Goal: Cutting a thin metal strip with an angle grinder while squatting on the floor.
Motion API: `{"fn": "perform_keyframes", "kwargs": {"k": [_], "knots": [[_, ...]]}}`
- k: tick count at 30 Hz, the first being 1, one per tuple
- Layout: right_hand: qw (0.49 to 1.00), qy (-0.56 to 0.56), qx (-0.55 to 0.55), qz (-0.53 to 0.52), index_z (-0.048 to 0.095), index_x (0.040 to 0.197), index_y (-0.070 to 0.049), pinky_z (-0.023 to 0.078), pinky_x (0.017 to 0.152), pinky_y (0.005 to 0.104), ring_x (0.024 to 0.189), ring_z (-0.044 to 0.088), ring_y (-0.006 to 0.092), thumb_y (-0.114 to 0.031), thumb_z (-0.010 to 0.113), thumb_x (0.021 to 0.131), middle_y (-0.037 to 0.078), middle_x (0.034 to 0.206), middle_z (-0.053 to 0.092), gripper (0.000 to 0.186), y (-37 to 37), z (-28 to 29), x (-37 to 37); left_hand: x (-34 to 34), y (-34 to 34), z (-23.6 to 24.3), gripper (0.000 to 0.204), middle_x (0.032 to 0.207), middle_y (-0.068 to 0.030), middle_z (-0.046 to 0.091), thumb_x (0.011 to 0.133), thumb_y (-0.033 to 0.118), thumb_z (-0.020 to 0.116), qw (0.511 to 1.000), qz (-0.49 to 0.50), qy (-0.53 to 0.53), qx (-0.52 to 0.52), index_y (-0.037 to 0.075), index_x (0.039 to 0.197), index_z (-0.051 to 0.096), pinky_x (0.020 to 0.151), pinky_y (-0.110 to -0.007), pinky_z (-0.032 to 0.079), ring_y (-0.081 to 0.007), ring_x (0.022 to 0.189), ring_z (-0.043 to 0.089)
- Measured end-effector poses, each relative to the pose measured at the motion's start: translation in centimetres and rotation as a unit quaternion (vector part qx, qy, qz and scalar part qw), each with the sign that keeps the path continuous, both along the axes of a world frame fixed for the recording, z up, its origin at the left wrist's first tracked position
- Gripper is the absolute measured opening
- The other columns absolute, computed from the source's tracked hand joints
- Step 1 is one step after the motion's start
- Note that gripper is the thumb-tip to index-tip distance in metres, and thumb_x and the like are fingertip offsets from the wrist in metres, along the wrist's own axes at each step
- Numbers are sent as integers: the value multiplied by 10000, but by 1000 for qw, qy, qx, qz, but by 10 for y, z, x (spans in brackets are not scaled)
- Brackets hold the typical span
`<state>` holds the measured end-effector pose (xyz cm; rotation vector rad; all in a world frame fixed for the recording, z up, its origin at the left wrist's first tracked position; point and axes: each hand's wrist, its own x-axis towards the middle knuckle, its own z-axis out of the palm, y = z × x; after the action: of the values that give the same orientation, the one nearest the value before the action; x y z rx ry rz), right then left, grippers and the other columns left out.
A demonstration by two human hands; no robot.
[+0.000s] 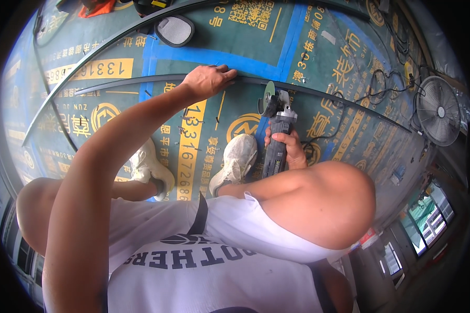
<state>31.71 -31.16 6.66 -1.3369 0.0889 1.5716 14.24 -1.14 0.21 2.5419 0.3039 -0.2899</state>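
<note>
My left hand is closed around a long, thin dark strip that runs across the floor from left to right. In my right hand is an angle grinder, gripped by its dark body. The grinder's greenish cutting disc stands on edge close to the strip, to the right of my left hand. Whether the disc touches the strip I cannot tell. The grinder's guard and metal head show just behind the disc.
A second long strip curves across the far left. Beyond my left hand lies a grey mesh-faced pad. A round fan stands at the right beside tangled black cables. Printed green sheeting with blue tape covers the floor; my shoes rest on it.
</note>
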Motion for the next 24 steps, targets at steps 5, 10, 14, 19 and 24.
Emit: {"fn": "perform_keyframes", "kwargs": {"k": [5,10,14,19,24], "knots": [[999,40,12,-3,582,1239,11,573,773,381,833,673,227,-114,757,775,137,968,666,511,3,19,-8,-23,23,26,322,1253,-117,557,1044,379,590,982,-76,30,171,110,1221,602,940,-382,426,-269,1164,523],[998,40,32,22,576,1261,20,586,803,403,840,686,243,-143,771,746,145,991,667,574,-1,23,-9,-139,100,21,423,1196,-126,530,1024,426,609,966,-98,74,228,61,1234,573,1022,-404,414,-272,1187,520],[997,44,46,33,579,1254,8,571,757,377,832,685,216,-115,768,772,120,977,671,532,6,26,-11,-215,151,27,307,1151,-130,543,998,293,647,952,-118,110,260,51,1176,587,1027,-420,423,-291,1166,539],[1000,-9,-2,27,591,1241,3,582,779,371,827,688,208,-156,775,742,115,968,668,554,-14,43,-7,-148,126,6,197,1091,-118,550,1021,229,613,976,-133,47,168,72,1131,569,945,-430,486,-290,1105,584],[974,-188,39,118,687,1073,-7,563,791,340,843,691,171,-78,818,747,77,927,719,359,5,29,-18,-63,59,22,297,1097,-173,699,1106,372,491,997,-32,43,49,110,1237,541,708,-507,580,-405,867,710]]}}
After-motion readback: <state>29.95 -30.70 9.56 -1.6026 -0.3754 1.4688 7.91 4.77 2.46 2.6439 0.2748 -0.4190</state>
